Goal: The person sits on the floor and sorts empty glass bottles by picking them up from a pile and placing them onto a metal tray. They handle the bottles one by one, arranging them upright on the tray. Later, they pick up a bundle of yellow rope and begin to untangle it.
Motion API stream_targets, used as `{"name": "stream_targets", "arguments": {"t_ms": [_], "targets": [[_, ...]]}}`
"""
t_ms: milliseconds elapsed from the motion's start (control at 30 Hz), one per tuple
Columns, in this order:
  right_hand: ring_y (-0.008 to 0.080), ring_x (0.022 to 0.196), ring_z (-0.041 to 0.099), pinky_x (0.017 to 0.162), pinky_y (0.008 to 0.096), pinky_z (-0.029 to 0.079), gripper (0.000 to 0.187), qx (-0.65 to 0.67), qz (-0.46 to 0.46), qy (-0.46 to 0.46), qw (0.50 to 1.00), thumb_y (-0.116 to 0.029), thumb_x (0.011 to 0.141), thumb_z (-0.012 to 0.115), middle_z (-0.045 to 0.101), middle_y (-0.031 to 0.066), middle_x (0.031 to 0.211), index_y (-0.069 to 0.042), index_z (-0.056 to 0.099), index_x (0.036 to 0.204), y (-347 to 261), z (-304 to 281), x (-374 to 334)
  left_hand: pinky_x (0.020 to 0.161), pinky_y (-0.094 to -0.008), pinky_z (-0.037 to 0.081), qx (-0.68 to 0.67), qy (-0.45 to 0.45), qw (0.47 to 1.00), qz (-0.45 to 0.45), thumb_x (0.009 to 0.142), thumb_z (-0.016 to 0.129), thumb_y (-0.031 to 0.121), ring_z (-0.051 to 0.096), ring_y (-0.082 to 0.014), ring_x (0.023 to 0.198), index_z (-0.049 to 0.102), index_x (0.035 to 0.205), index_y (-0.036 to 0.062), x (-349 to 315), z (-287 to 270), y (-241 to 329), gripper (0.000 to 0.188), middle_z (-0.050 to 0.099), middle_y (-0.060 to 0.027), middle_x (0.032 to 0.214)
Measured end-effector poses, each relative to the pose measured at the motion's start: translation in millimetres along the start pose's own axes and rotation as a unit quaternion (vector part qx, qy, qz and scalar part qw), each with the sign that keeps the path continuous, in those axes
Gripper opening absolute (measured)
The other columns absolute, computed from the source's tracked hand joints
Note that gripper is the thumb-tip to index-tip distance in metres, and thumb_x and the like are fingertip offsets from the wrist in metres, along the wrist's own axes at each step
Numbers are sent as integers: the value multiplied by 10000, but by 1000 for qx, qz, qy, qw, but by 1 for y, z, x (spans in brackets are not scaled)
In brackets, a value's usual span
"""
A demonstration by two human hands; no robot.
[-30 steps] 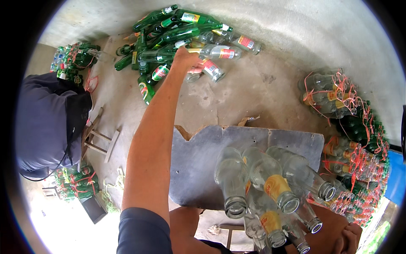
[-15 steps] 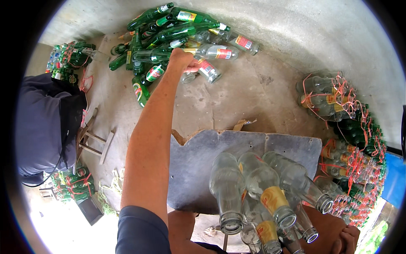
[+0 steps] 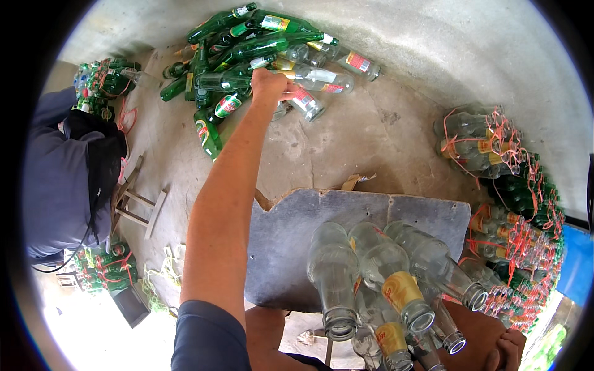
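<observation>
My left hand (image 3: 272,85) reaches to the far pile and is closed around the neck end of a clear glass bottle (image 3: 318,78) with a red and white label. Green glass bottles (image 3: 257,46) lie heaped against it, and another clear bottle (image 3: 304,102) is just below the hand. Close to me, several clear bottles (image 3: 334,272) stand bunched on a dark, chipped board (image 3: 284,247), mouths toward me. At the lower right, my right hand (image 3: 510,349) shows only in part beside my bare knee, fingers curled in; anything inside them is hidden.
Bundles of bottles tied with red string (image 3: 479,142) line the right wall. More tied bottles (image 3: 108,269) sit at the left, near a wooden stool (image 3: 139,204) and loose pale cord (image 3: 164,272). A person in dark clothes (image 3: 68,185) bends over at the left edge.
My left hand has shifted slightly right, and the clear bottle in it has slid and turned a little. The person at the left has moved an arm. The bunched bottles stay put.
</observation>
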State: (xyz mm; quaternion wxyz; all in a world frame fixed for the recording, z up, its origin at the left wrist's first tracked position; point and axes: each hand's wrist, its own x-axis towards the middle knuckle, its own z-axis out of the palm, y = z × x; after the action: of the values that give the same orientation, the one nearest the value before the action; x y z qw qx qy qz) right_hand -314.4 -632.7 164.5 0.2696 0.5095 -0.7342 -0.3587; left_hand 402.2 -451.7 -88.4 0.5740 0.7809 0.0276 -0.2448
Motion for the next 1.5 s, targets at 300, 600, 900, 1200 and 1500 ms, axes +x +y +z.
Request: {"name": "stream_targets", "arguments": {"t_ms": [300, 600, 900, 1200, 1500], "targets": [[249, 825, 698, 737, 417, 561, 196, 84, -73, 31, 993, -189, 908, 656, 730, 124, 893, -17, 740, 866, 15, -3, -9, 678, -414, 652, 75, 133, 981, 120, 851, 722, 104, 784, -314, 782, 703, 994, -10, 8, 14, -23, 184, 769, -194, 977], [251, 823, 691, 736, 410, 548, 202, 140, -126, 52, 981, -211, 904, 658, 724, 117, 890, -29, 729, 854, 25, 2, -18, 815, -469, 563, 167, 167, 930, 282, 820, 800, 205, 740, -395, 866, 718, 900, 15, -27, 32, -25, 222, 759, -197, 884], [254, 822, 684, 735, 403, 536, 210, 196, -178, 75, 962, -234, 901, 659, 719, 109, 887, -41, 719, 842, 33, 7, -29, 743, -462, 567, 183, 135, 894, 385, 835, 808, 160, 733, -378, 793, 692, 918, 25, -76, 33, -11, 197, 740, -197, 841], [256, 820, 676, 734, 396, 524, 219, 206, -225, 80, 949, -256, 897, 660, 714, 101, 884, -54, 709, 830, 39, -4, -63, 634, -348, 554, 225, 89, 842, 482, 876, 795, 133, 698, -194, 663, 682, 885, 35, -127, -18, 25, 150, 720, -113, 777], [394, 1164, 602, 1089, 525, 432, 240, 538, -557, 187, 604, -131, 873, 665, 649, 203, 1153, 46, 656, 1035, 91, 9, -91, 635, -222, 493, 229, 62, 821, 520, 969, 740, 39, 569, -32, 706, 670, 968, 3, -214, -90, 73, 79, 674, -9, 837]]}}
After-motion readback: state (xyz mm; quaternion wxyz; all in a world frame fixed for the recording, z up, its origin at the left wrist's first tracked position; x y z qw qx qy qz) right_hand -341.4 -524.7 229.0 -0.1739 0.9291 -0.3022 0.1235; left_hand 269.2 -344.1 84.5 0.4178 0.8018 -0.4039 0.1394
